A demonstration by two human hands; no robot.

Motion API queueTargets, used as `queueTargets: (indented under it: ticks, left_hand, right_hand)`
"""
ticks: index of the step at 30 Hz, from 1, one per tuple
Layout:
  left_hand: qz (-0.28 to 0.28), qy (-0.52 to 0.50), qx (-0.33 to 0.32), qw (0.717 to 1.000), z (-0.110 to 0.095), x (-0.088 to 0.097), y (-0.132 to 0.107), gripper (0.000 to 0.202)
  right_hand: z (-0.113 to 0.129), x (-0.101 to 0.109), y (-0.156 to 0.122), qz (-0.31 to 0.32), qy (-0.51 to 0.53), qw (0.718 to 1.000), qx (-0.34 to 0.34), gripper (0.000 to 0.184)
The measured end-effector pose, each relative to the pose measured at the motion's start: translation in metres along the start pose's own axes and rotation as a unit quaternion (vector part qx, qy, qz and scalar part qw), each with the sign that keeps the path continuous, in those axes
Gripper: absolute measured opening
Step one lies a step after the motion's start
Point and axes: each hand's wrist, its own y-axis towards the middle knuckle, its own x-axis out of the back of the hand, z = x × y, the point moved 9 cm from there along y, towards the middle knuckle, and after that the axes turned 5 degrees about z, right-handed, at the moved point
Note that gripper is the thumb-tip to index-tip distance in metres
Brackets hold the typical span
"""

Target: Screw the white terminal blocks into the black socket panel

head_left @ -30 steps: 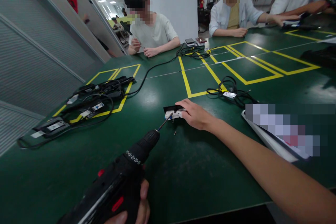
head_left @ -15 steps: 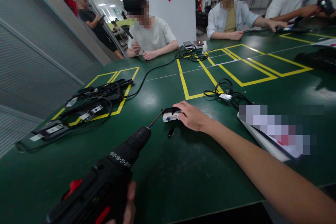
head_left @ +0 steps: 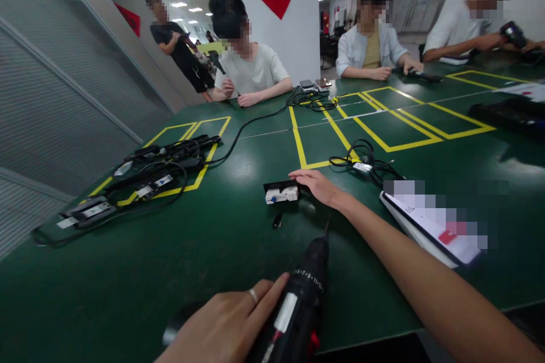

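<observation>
My left hand (head_left: 232,317), with a ring on one finger, is closed over the body of a black cordless drill (head_left: 313,278) low in the view. The drill lies on its side, its bit pointing away toward my right forearm. My right hand (head_left: 319,186) has its fingers stretched out flat at the right end of a small black-and-white device part (head_left: 281,194). Whether the fingertips touch it I cannot tell. On the part's white side is a blue spot. A small black piece (head_left: 277,220) lies just in front of it.
Black devices with cables (head_left: 157,173) lie at the left on the green table (head_left: 238,227). A cable bundle (head_left: 361,161) and a white box or tablet (head_left: 430,227) are at the right. Co-workers (head_left: 259,68) sit along the far side. Yellow tape marks rectangles.
The drill has swung right and tipped onto its side, its bit away from the device part. My right hand has loosened and straightened its fingers. The view has tilted up slightly.
</observation>
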Motion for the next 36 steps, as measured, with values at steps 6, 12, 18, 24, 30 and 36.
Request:
queueTargets:
  ticks: [6,12,18,24,30,36]
  left_hand:
    - [0.044,0.129,-0.088,0.987,-0.018,-0.026,0.043,0.086]
    - [0.071,0.199,-0.079,0.974,-0.014,-0.045,0.06,0.097]
    - [0.2,0.187,-0.064,0.96,-0.026,-0.037,0.062,0.093]
    - [0.281,0.219,0.009,0.934,-0.01,-0.011,0.063,0.089]
    - [0.163,0.167,0.077,0.969,0.025,0.028,0.08,0.051]
    - [-0.011,0.156,0.104,0.982,0.072,0.04,0.107,0.036]
  right_hand:
    - [0.011,-0.007,-0.004,-0.011,-0.048,0.999,0.003,0.024]
    - [0.018,-0.01,-0.006,-0.025,-0.09,0.996,0.006,0.023]
    - [0.022,-0.009,-0.007,-0.054,-0.12,0.991,0.002,0.023]
    - [0.033,0.003,-0.011,-0.111,-0.15,0.982,0.001,0.024]
    - [0.072,0.008,-0.02,-0.122,-0.208,0.97,0.039,0.024]
    - [0.088,-0.037,-0.03,0.055,-0.257,0.962,0.079,0.015]
